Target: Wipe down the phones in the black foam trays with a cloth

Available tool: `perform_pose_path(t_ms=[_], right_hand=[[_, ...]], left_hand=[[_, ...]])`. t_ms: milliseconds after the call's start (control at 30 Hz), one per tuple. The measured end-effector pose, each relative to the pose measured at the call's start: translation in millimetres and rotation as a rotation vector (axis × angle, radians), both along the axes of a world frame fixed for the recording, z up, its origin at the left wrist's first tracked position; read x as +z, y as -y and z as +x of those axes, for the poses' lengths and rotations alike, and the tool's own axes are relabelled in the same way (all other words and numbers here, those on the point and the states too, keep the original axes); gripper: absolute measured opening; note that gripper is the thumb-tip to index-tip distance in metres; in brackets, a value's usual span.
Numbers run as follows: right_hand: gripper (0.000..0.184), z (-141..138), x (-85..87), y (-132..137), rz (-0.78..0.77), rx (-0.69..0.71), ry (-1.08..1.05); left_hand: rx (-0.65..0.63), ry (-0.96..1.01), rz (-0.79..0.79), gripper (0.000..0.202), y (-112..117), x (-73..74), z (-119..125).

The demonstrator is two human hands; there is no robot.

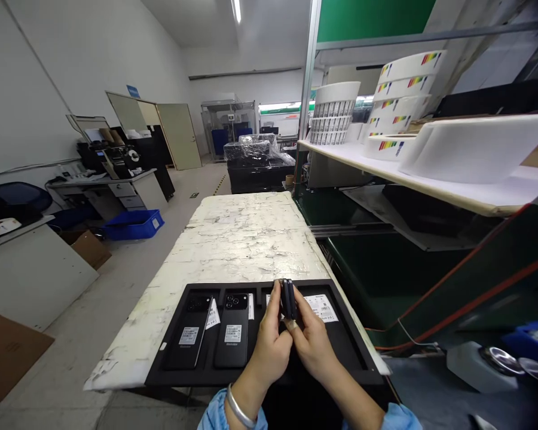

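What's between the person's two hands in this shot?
In the head view, what looks like a dark phone, standing on edge, is pinched between the left hand and right hand, above the black tray.

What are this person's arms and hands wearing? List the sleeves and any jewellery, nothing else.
The left hand and right hand are bare, without gloves. Light blue cloth sleeves cover both arms beyond the wrists, and a smooth silver-coloured metal bangle circles the left wrist.

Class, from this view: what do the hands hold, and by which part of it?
The left hand and right hand hold a slim black smartphone upright, edge-on; the grip is at its lower end, pinched from both sides.
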State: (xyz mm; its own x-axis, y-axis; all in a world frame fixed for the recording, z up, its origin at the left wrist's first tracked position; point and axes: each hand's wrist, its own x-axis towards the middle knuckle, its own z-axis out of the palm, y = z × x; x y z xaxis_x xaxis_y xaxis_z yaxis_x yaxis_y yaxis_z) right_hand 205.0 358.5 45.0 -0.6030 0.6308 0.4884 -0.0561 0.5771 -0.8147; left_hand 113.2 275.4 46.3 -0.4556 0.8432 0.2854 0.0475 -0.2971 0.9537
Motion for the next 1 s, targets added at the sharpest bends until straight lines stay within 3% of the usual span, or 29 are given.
perform_pose_path(t_ms=[233, 500, 667, 800, 1000], right_hand=[[0.065, -8.0, 18.7, -6.4, -0.052, 0.066, 0.043], [0.071, -8.0, 21.5, -10.1, -0.101, 0.1, 0.036], [0.071, 3.3, 15.0, -3.9, -0.135, 0.13, 0.023], [0.07, 22.6, -5.6, 13.1, -0.147, 0.129, 0.031], [0.074, 40.6, -29.2, 30.1, -0.196, 0.111, 0.074]], left_hand=[[0.052, -0.028, -0.006, 0.086, -5.3, 17.1, -7.9], [0.07, 0.004, -0.02, 0.087, -8.5, 22.1, -9.1], [-0.007, 0.129, 0.029, 0.086, -0.2, 24.6, -5.6], [-0.042, 0.196, 0.011, 0.08, 17.0, 5.7, 1.9], [-0.065, 0.064, -0.079, 0.075, 33.4, -30.8, 9.0]])
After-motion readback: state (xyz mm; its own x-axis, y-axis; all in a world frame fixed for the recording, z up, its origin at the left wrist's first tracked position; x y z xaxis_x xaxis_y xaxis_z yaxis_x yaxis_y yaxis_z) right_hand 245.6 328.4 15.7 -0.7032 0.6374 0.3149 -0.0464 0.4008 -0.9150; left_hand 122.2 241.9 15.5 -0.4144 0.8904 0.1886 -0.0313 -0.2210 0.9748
